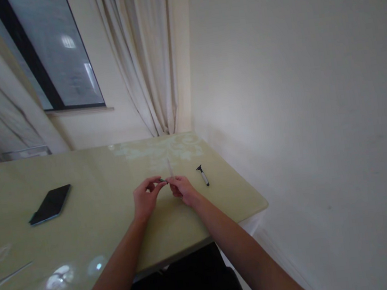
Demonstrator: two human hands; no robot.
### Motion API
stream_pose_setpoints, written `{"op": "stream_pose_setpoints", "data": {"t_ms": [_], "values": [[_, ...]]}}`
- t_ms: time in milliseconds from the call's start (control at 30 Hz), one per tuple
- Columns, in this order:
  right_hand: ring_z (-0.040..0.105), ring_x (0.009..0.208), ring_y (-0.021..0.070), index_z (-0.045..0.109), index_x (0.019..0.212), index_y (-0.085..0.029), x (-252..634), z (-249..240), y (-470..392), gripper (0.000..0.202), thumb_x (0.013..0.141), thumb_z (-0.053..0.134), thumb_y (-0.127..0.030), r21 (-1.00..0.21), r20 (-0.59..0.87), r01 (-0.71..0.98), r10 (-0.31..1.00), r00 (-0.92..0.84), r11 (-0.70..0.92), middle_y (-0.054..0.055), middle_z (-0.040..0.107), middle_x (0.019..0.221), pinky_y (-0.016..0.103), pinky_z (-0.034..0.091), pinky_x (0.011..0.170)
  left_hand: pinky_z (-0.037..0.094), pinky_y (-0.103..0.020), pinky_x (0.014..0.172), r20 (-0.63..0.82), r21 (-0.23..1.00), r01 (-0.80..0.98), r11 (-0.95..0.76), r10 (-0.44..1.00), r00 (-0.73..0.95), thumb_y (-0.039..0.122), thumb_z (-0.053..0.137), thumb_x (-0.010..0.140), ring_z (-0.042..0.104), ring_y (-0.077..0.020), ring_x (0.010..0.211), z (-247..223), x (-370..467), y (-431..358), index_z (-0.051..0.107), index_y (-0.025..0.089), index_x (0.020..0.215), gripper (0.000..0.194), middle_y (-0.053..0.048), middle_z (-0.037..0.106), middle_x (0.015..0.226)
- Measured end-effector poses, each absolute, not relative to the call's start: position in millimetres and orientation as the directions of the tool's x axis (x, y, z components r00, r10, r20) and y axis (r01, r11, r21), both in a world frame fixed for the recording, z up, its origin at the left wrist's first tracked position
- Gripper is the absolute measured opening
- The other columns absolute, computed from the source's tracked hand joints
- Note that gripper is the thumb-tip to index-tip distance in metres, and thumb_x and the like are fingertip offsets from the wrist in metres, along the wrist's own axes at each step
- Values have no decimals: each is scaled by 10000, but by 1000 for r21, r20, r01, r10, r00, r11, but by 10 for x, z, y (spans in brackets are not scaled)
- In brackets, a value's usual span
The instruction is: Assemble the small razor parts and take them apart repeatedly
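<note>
Pale yellow-green and glossy, the table (93, 224) fills the lower left of my view, catching spots of ceiling light near its front edge. Both of the person's bare forearms reach out over it from below. The left hand (145, 198) and right hand (182, 189) meet just above the tabletop, and between them they pinch a thin pen-like stick (170, 171). Its pale, slender shaft rises upright from the right hand's fingers (174, 182), while the left hand's fingers (156, 183) close narrowly on a small dark end piece beside it. It is too small and blurred for me to say more about what it is.

I judge the stick to be light, stiff and smooth, so it could slip or roll; a fingertip pinch low on the shaft, close to the dark end, looks like the steadiest hold.

Just to the right of the hands lies a small razor-like tool (202, 174) with a dark head and a pale handle, apart from them. A dark phone (50, 204) lies flat well away to the left. The table's right edge and rounded corner sit near the hands, with a white wall beyond; open tabletop stretches leftward. Curtains (148, 56) and a dark window (56, 49) stand behind.
</note>
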State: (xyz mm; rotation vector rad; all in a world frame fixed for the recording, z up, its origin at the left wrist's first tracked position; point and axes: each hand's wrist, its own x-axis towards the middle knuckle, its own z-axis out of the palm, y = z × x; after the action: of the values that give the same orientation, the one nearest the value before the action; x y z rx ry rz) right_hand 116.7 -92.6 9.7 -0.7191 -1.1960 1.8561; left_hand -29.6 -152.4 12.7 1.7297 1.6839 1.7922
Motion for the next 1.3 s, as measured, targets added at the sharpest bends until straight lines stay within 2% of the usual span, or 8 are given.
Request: {"op": "stream_pose_setpoints", "data": {"t_ms": [133,300,533,733,867,933,1100,1300], "values": [[187,422,46,534,655,-198,1169,98,-908,329,673,768,-429,-913,-48,-340,888,-457,-225,-110,361,513,263,84,438,460,-259,592,575,767,552,-328,734,-362,521,754,794,540,-128,563,130,-292,-1525,756,211,892,325,14,691,670],[191,429,46,682,781,-161,1172,110,-903,272,682,753,-405,-905,-20,-383,917,-398,-186,-90,418,551,256,79,433,451,-241,568,642,695,602,-394,717,-272,508,746,810,526,-112,529,132,-250,-1549,760,214,838,295,33,638,602],[201,421,39,702,805,-157,1174,98,-886,274,661,771,-380,-876,-16,-442,928,-373,-193,-95,419,543,236,87,412,457,-209,554,711,621,621,-477,676,-192,435,758,833,517,-91,504,120,-246,-1548,774,198,874,241,40,632,588],[216,412,35,702,818,-162,1179,81,-852,274,666,777,-377,-847,-9,-497,941,-339,-187,-92,438,557,227,92,396,477,-217,576,726,586,599,-546,682,-88,410,760,847,541,-98,528,100,-244,-1549,805,211,957,232,12,700,656],[220,412,35,699,810,-158,1179,85,-856,284,649,783,-377,-840,-3,-508,938,-346,-190,-99,414,548,222,101,393,497,-234,613,702,608,564,-559,710,-53,408,745,859,590,-114,583,105,-235,-1557,810,212,944,223,-25,770,777],[217,414,37,695,805,-160,1178,93,-865,290,648,785,-386,-847,-2,-498,938,-348,-186,-101,410,542,223,106,393,498,-238,615,671,638,557,-531,738,-65,410,739,860,589,-117,578,97,-233,-1553,807,211,953,230,-23,768,763],[224,416,39,658,778,-169,1173,112,-887,295,658,796,-401,-869,23,-469,935,-354,-156,-98,425,545,230,110,399,505,-241,592,589,733,501,-459,798,-130,427,757,829,574,-113,553,61,-243,-1522,757,196,1120,372,-33,783,818],[248,408,40,589,719,-188,1165,115,-903,309,665,792,-414,-897,32,-423,935,-353,-129,-96,433,540,230,125,398,500,-237,571,547,753,483,-446,833,-83,436,752,828,559,-106,551,64,-242,-1509,694,222,1250,477,-24,774,871]]}}
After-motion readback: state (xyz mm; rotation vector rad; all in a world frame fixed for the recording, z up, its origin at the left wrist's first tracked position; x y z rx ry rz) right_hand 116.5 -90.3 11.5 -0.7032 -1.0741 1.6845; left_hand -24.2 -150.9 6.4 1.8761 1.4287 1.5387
